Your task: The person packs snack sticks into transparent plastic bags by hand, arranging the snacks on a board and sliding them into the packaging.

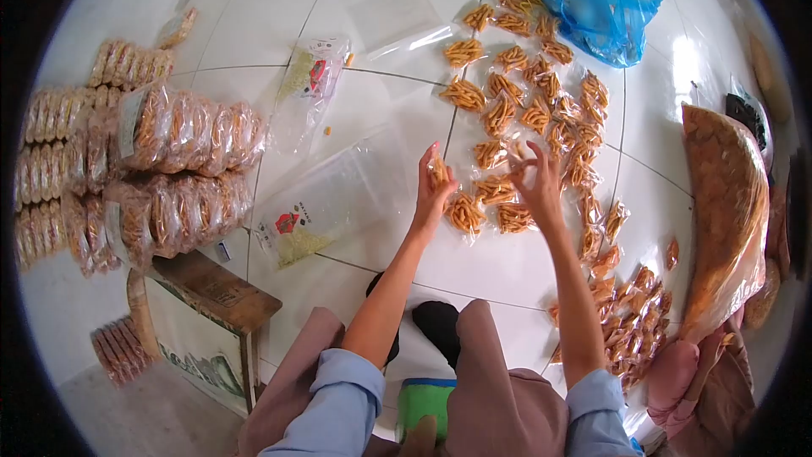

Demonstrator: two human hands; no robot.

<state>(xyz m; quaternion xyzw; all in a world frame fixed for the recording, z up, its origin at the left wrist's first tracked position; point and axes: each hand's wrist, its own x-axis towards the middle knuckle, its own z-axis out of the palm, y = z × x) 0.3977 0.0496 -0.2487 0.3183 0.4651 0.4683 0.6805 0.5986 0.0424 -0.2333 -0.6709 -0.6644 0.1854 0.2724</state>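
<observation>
My left hand (434,190) is closed around a small clear packet of orange-brown stick snacks (438,167), held above the floor. To its right, my right hand (539,190) hangs over the rows of similar snack packets (501,85) with thumb and a finger curled together in a pinch. Whatever is between those fingertips, if anything, I cannot make out. Just below and between my hands lie more packets (464,213). Left of my hands, a large clear printed bag (326,195) lies flat on the tiles, and a second printed bag (311,80) lies beyond it.
Stacked bundles of packed snacks (182,131) stand at the left, by a wooden stool (211,288). A blue plastic bag (605,13) sits at the far right. Darker packets (630,317) are heaped near my right arm. A large filled sack (726,220) and another person's sleeve (674,377) are at the right.
</observation>
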